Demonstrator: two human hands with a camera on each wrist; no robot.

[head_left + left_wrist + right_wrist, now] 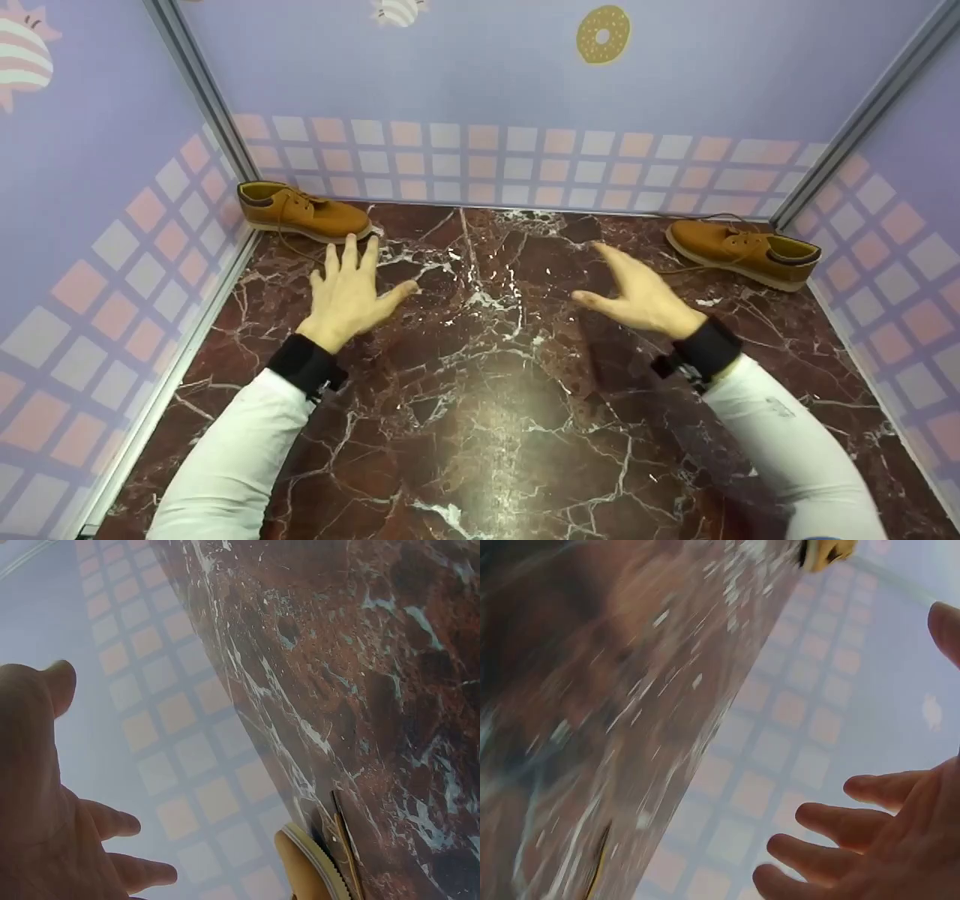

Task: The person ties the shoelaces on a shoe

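Note:
Two tan lace-up shoes stand far apart on the dark red marbled floor [450, 390]. One shoe [300, 212] is in the back left corner, its toe pointing right; the other shoe [742, 251] is in the back right corner, toe pointing left. My left hand [349, 289] is held over the floor just in front of the left shoe, fingers spread, holding nothing. My right hand [637, 294], its fingers extended and thumb apart, hovers left of the right shoe and holds nothing. In the left wrist view the toe of a shoe [307, 862] shows beyond the fingers.
Purple panels with pink and white squares enclose the floor at the back [487, 90], left [97, 247] and right [915, 225]. Loose laces trail on the floor, one lace [686, 269] beside the right shoe. Small white flecks lie mid-floor.

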